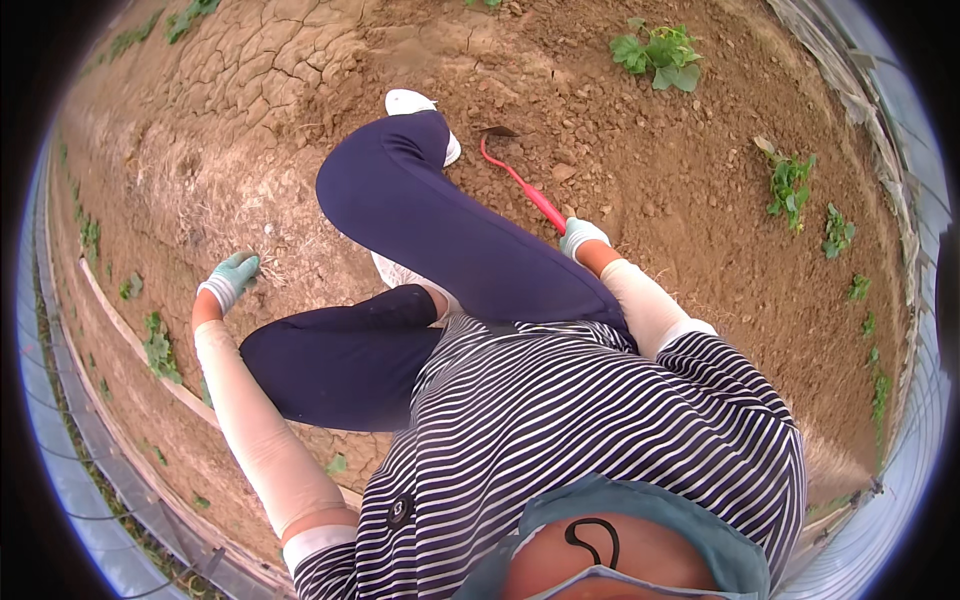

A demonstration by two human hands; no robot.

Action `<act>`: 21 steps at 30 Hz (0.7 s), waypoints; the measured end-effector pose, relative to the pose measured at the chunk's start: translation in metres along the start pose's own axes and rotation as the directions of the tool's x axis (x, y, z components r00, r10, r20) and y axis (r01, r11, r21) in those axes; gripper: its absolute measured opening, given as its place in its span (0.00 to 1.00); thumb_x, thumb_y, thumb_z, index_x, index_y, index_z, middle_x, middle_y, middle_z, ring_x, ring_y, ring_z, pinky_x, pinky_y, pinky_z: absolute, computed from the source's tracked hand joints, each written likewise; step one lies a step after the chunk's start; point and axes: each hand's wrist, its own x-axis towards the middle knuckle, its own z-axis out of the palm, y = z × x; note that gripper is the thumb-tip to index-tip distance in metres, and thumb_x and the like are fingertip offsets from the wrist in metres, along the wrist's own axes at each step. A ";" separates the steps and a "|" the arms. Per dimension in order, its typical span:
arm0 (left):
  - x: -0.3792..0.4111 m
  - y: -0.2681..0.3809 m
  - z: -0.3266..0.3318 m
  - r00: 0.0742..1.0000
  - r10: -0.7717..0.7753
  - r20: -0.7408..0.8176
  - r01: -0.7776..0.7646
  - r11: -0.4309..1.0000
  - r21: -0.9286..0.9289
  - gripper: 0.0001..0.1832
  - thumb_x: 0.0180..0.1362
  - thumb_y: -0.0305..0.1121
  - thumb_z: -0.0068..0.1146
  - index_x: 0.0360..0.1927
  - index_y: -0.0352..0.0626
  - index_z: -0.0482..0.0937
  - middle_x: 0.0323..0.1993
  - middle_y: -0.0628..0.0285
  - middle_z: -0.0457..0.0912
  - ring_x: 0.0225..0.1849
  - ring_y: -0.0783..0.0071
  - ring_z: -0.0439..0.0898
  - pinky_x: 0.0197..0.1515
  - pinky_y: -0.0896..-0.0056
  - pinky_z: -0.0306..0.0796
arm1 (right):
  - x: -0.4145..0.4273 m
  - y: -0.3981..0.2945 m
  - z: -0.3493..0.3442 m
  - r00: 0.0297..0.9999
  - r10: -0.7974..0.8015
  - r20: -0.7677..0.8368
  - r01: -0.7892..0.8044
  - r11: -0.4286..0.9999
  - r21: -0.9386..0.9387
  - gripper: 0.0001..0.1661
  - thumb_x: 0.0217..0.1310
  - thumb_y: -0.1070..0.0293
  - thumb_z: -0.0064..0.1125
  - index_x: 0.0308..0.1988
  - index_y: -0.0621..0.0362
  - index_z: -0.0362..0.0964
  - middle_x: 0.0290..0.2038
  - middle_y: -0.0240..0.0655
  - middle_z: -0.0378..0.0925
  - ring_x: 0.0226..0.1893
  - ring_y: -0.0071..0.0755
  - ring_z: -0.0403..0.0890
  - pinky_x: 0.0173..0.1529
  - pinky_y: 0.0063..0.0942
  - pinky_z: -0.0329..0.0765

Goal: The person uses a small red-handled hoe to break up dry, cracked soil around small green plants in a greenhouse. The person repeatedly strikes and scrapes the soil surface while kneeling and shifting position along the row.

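Observation:
My right hand (583, 235), in a pale green knit glove, grips the red handle of a small hand hoe (541, 204). The hoe's curved red neck runs forward to a dark metal blade (499, 131), which rests on crumbled soil beside my white shoe (409, 101). Off to the left, my left hand (234, 277) wears a matching glove and hangs low over the ground with its fingers curled. Pale dry roots or straw (279, 264) show at its fingertips; whether the hand holds any of it cannot be made out.
Leafy green vine plants (660, 56) grow ahead, with more (789, 187) in a row along the right. Cracked dry soil (277, 52) spreads ahead on the left. A pale strip or hose (127, 319) lies along the left plants (160, 349). Plastic sheeting (911, 97) bounds the right side.

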 end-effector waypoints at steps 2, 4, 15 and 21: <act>-0.006 -0.008 -0.003 1.000 0.010 -0.004 -0.010 1.000 -0.010 0.24 0.71 0.44 0.54 0.63 0.40 0.76 0.41 0.62 0.85 0.35 0.71 0.80 0.42 0.69 0.75 | -0.019 -0.011 -0.028 1.000 0.008 0.002 -0.008 0.999 0.036 0.29 0.65 0.57 0.56 0.62 0.56 0.69 0.45 0.53 0.85 0.48 0.56 0.85 0.52 0.43 0.80; -0.008 -0.024 -0.004 1.000 0.014 0.008 -0.013 0.998 -0.061 0.24 0.71 0.44 0.54 0.64 0.40 0.76 0.41 0.62 0.85 0.35 0.71 0.80 0.41 0.69 0.75 | -0.049 -0.021 -0.067 0.997 0.034 -0.066 -0.027 0.995 0.101 0.24 0.64 0.54 0.58 0.53 0.59 0.75 0.45 0.54 0.85 0.47 0.56 0.85 0.52 0.44 0.80; 0.005 -0.017 0.002 0.997 -0.042 0.061 0.045 0.998 -0.047 0.25 0.71 0.46 0.53 0.66 0.43 0.74 0.46 0.60 0.85 0.39 0.69 0.82 0.44 0.67 0.75 | -0.047 0.041 -0.016 0.991 0.112 0.070 -0.116 0.992 0.052 0.23 0.65 0.57 0.57 0.53 0.59 0.78 0.46 0.53 0.84 0.49 0.56 0.85 0.54 0.44 0.80; -0.001 -0.019 0.002 0.996 -0.068 0.062 0.071 0.997 -0.043 0.25 0.71 0.48 0.52 0.66 0.47 0.74 0.47 0.61 0.85 0.41 0.70 0.82 0.43 0.67 0.74 | -0.108 0.057 -0.021 0.934 0.233 -0.270 -0.166 0.955 0.247 0.24 0.65 0.48 0.60 0.47 0.57 0.73 0.38 0.54 0.85 0.42 0.60 0.85 0.48 0.50 0.80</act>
